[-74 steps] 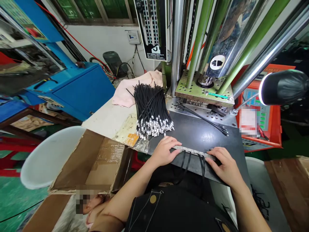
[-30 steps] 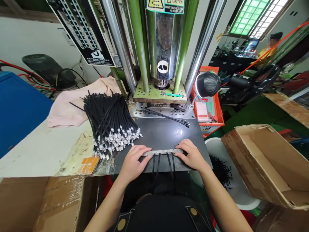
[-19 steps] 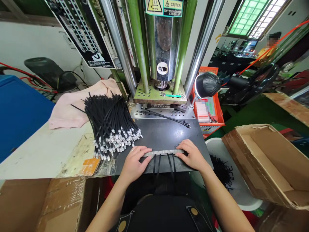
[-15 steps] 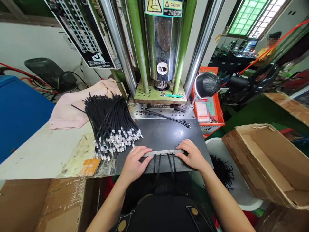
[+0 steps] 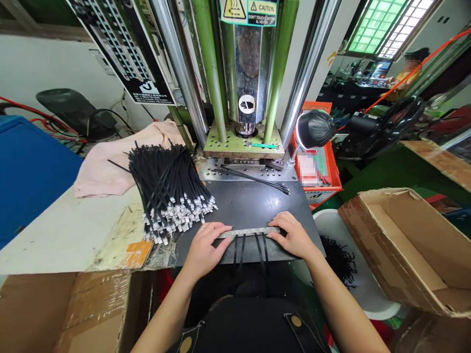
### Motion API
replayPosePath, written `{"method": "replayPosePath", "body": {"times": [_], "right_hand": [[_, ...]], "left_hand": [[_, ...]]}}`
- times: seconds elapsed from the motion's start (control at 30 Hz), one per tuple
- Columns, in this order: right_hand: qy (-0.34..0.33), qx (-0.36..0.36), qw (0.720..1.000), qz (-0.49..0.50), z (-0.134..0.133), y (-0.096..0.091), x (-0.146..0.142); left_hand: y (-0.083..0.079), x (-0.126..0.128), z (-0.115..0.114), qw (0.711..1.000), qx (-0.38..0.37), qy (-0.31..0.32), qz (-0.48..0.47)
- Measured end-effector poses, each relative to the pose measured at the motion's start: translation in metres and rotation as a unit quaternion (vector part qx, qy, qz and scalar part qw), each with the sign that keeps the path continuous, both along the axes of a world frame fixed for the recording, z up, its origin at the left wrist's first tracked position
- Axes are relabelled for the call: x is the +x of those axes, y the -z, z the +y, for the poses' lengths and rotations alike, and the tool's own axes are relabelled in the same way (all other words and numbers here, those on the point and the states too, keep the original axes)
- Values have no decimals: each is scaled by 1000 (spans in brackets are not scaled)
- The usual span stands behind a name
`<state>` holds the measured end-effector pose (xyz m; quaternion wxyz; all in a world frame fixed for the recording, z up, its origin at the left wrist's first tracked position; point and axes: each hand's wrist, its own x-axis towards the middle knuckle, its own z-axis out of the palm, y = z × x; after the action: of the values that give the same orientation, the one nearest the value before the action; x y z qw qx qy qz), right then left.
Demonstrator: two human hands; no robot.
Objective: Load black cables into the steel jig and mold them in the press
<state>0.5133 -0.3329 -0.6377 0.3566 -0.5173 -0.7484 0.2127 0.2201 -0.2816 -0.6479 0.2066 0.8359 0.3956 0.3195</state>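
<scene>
My left hand [image 5: 204,244] and my right hand [image 5: 292,236] each grip one end of a narrow metal strip [image 5: 248,231] that lies on the black work plate [image 5: 250,203]. Several black cables [image 5: 250,250] hang from the strip over the plate's front edge toward my lap. Both hands have their fingers curled onto the strip's ends. A large pile of black cables with silver connectors [image 5: 167,186] lies just left of my left hand.
A green-columned press [image 5: 243,88] stands behind the plate, with a few loose cables [image 5: 257,177] at its base. A lamp [image 5: 316,128] and an orange control box [image 5: 316,171] are at right. Cardboard boxes [image 5: 408,245] flank me; a white tub [image 5: 353,274] holds black cables.
Since 2.5 s ago my head has turned right, centering the press. Over the last second my hands and the strip have stayed in place.
</scene>
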Motion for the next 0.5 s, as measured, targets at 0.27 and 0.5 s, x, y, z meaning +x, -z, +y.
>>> {"method": "replayPosePath", "body": {"times": [0.27,0.5], "right_hand": [[2,-5,1000,-3,-1,1,1],[3,-4,1000,-4,0,3,1]], "left_hand": [[1,-1,-1,1000,-10,2,5],[0,-1,-1,1000,-6,0,4]]}}
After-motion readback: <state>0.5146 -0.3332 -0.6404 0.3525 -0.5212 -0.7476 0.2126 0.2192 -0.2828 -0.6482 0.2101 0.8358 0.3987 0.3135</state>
